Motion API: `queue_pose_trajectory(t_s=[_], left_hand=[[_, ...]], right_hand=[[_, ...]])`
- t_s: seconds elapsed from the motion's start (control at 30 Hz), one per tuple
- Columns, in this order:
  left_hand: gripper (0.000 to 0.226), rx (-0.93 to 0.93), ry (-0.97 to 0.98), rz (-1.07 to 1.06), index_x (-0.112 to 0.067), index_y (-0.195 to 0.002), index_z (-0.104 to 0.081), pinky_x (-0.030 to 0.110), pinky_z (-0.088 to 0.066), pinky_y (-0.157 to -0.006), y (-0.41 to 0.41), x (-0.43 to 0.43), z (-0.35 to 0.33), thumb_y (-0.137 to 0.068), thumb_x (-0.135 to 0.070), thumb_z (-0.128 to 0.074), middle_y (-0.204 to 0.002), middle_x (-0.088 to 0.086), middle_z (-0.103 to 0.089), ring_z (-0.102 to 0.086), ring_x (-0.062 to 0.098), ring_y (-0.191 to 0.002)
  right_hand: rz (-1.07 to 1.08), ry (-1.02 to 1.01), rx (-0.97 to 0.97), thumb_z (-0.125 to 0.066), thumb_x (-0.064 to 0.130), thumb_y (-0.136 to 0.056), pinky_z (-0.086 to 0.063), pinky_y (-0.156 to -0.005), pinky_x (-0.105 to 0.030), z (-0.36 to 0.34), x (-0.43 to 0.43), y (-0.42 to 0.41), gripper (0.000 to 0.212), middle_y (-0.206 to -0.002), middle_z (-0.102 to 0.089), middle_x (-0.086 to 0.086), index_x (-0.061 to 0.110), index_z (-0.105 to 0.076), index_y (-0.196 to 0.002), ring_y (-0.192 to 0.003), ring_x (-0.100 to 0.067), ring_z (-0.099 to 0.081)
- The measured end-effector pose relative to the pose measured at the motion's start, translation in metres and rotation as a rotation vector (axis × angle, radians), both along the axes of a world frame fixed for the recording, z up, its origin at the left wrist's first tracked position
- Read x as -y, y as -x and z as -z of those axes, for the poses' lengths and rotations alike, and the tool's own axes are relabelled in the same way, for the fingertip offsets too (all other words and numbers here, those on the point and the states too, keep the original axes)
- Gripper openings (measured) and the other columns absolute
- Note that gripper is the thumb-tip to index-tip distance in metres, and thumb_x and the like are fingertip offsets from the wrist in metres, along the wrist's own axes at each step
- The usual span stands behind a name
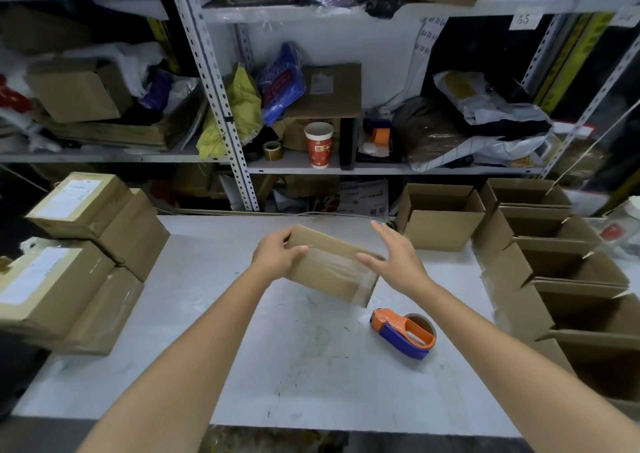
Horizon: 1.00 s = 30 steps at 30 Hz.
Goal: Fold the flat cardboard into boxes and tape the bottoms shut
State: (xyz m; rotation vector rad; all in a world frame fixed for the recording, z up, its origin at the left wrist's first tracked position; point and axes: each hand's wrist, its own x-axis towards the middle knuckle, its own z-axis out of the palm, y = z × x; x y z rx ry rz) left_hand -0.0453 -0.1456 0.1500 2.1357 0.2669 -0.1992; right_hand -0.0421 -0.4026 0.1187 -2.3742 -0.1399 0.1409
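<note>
Cardboard box point(329, 265), brown and taped, mid-frame: left hand point(277, 257) grips its left end, right hand point(394, 258) rests straight-fingered against its right; orange-and-purple tape dispenser point(403, 333) lies on the white desk point(242, 348), lower right.

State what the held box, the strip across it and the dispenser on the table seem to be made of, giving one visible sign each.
Box: cardboard, matte brown, with crisp folded edges. Strip: clear plastic tape, glossy, showing wrinkles and glare. Dispenser: probably hard plastic, smooth orange and purple shell with a slight sheen.
</note>
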Motion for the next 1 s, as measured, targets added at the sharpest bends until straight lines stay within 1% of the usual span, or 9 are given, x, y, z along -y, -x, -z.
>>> queue_pose_trajectory(t_s=[0.1,0.17,0.3,0.4,0.5,0.6,0.8,0.93,1.0], left_hand=[[0.05,-0.049,-0.099,0.201,-0.031,-0.14,-0.056,0.049,-0.051,-0.1,-0.011,0.008,-0.01,-0.092,-0.033,-0.069,-0.13,-0.002,-0.062,-0.057,0.024,-0.118],[0.055,-0.057,-0.129,0.243,-0.035,-0.147,-0.047,0.045,-0.047,-0.104,-0.015,0.014,-0.012,-0.095,-0.032,-0.066,-0.139,0.001,-0.058,-0.055,0.026,-0.122],[0.076,0.024,-0.051,0.055,-0.037,-0.159,-0.018,0.039,-0.04,-0.107,-0.01,0.018,-0.01,-0.098,-0.031,-0.063,-0.158,0.004,-0.038,-0.04,0.029,-0.142],[0.08,-0.057,0.074,-0.085,-0.028,-0.159,-0.019,0.043,-0.037,-0.111,0.005,0.021,0.001,-0.095,-0.04,-0.065,-0.162,0.006,-0.031,-0.034,0.029,-0.146],[0.062,-0.234,0.283,-0.026,-0.029,-0.153,-0.036,0.037,-0.05,-0.092,0.026,0.03,0.021,-0.098,-0.035,-0.063,-0.134,0.002,-0.059,-0.057,0.021,-0.119],[0.056,-0.285,0.388,-0.065,-0.038,-0.149,-0.042,0.035,-0.057,-0.074,0.035,0.03,0.041,-0.098,-0.026,-0.063,-0.104,-0.007,-0.069,-0.066,0.015,-0.095],[0.065,-0.37,0.383,-0.101,-0.039,-0.152,-0.037,0.032,-0.059,-0.068,0.05,0.023,0.068,-0.097,-0.02,-0.065,-0.103,-0.004,-0.073,-0.07,0.016,-0.093],[0.075,-0.39,0.383,-0.129,-0.045,-0.154,-0.028,0.031,-0.059,-0.068,0.057,0.025,0.086,-0.095,-0.019,-0.066,-0.109,0.0,-0.073,-0.071,0.018,-0.096],[0.075,-0.397,0.387,-0.137,-0.046,-0.153,-0.03,0.032,-0.059,-0.069,0.056,0.024,0.09,-0.095,-0.019,-0.067,-0.108,-0.001,-0.074,-0.071,0.019,-0.097]], right_hand=[[-0.239,0.055,-0.164,-0.068,0.068,-0.081,-0.041,-0.111,-0.042,-0.003,-0.021,-0.001,0.09,-0.153,-0.044,0.007,0.044,-0.024,-0.155,-0.135,-0.018,-0.045],[-0.256,-0.083,-0.273,-0.071,0.059,-0.083,-0.05,-0.099,-0.038,0.004,-0.032,0.003,0.078,-0.135,-0.056,0.009,0.044,-0.032,-0.149,-0.117,-0.014,-0.057],[-0.107,-0.308,-0.292,-0.073,0.049,-0.087,-0.052,-0.096,-0.037,0.021,-0.035,0.012,0.067,-0.127,-0.059,0.009,0.035,-0.041,-0.144,-0.113,-0.014,-0.059],[0.13,-0.451,-0.291,-0.072,0.048,-0.088,-0.052,-0.095,-0.041,0.03,-0.037,0.015,0.057,-0.124,-0.062,0.008,0.034,-0.047,-0.137,-0.112,-0.016,-0.06],[0.158,-0.527,-0.317,-0.066,0.046,-0.092,-0.055,-0.093,-0.041,0.034,-0.045,0.02,0.041,-0.124,-0.065,0.007,0.041,-0.05,-0.13,-0.11,-0.014,-0.063],[0.142,-0.587,-0.457,-0.056,0.036,-0.101,-0.058,-0.079,-0.034,0.034,-0.049,0.034,0.04,-0.124,-0.064,0.008,0.048,-0.045,-0.137,-0.109,-0.015,-0.065],[0.147,-0.538,-0.543,-0.06,0.037,-0.098,-0.062,-0.069,-0.033,0.058,-0.049,0.049,0.044,-0.114,-0.07,0.004,0.053,-0.045,-0.135,-0.099,-0.015,-0.071],[0.143,-0.529,-0.543,-0.055,0.026,-0.099,-0.061,-0.084,-0.04,0.072,-0.052,0.054,0.044,-0.121,-0.068,0.004,0.053,-0.042,-0.132,-0.104,-0.016,-0.069],[0.141,-0.544,-0.604,-0.057,0.032,-0.098,-0.06,-0.083,-0.04,0.072,-0.047,0.053,0.046,-0.12,-0.069,0.006,0.055,-0.041,-0.134,-0.105,-0.016,-0.069]])
